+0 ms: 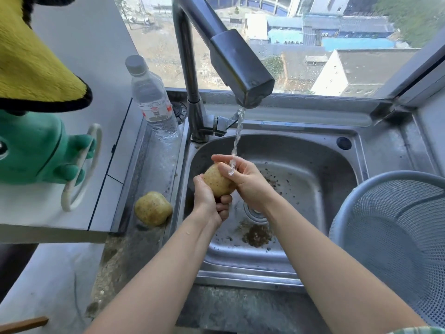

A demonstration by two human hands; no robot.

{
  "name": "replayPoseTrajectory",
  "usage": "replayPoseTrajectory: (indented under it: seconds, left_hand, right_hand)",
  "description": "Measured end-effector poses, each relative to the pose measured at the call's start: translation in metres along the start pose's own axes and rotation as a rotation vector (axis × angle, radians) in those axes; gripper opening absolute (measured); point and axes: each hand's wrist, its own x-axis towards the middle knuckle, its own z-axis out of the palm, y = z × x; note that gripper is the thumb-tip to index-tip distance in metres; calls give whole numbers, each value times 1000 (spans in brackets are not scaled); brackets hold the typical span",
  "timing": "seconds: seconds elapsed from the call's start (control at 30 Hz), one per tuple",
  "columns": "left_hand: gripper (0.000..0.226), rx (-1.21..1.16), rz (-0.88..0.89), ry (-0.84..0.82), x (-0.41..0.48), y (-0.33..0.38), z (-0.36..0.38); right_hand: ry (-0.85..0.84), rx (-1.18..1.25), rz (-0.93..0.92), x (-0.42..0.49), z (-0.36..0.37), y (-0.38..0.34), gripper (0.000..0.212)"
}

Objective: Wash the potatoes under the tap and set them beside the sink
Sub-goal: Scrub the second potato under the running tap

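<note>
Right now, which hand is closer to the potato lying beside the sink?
Left. The left hand grips the other potato over the basin, just right of the lying potato; the right hand is farther right, under the water stream.

The brushed stainless-steel sink [332, 169] looks dull and gritty, its tall metal tap [192, 75] smoother. The yellow-brown potato [218, 182] has rough, speckled, wet skin. The clear plastic bottle [154, 102] shines; the grey plastic mesh colander [395, 227] looks matt.

Bare left hand [209, 201], right hand [246, 183]; green checked garment [420, 330].
</note>
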Motion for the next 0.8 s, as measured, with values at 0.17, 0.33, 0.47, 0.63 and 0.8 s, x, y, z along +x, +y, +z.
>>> replayPoseTrajectory:
  seconds: [0.17,0.33,0.47,0.63,0.8]
  left_hand:
    - [66,-93,-149,-97,3,4,-6]
    - [77,51,-46,-150,3,1,1]
    - [49,214,316,20,4,-7,9]
    - [59,65,146,-22,7,2,-2]
    - [59,61,31,-81,6,0,-2]
  right_hand:
    - [-318,-66,70,-5,-16,-7,52]
    - [191,-95,-20,7,3,0,19]
    - [387,-160,25,14,10,11,31]
    - [80,154,-27,1,-1,11,35]
    - [153,-44,-57,1,12,9,19]
